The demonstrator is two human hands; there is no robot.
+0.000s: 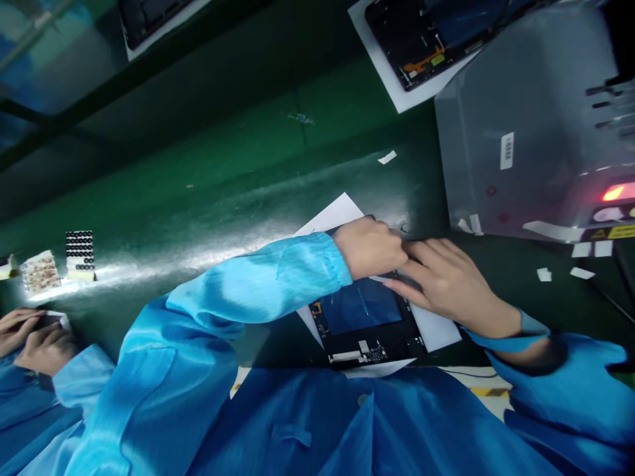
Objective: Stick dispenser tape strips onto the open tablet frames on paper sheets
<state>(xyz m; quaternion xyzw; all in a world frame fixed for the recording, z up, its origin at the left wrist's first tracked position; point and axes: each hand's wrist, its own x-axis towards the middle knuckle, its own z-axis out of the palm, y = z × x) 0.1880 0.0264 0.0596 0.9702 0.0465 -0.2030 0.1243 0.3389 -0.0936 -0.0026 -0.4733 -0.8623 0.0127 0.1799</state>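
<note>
My left hand is curled shut, contents untellable; right hand presses open-fingered. The tablet could skid on its paper.

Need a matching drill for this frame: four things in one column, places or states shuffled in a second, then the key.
Things
1. opened tablet
2. grey machine
3. black-dot sheet
4. co-worker's hands

Places or states
A. lying on the green table, left side
B. upper right, red light lit
C. at the bottom-left edge, in blue sleeves
D. on a white sheet, under the left hand and right hand

Pairs: 1-D, 2-B, 3-A, 4-C
</note>
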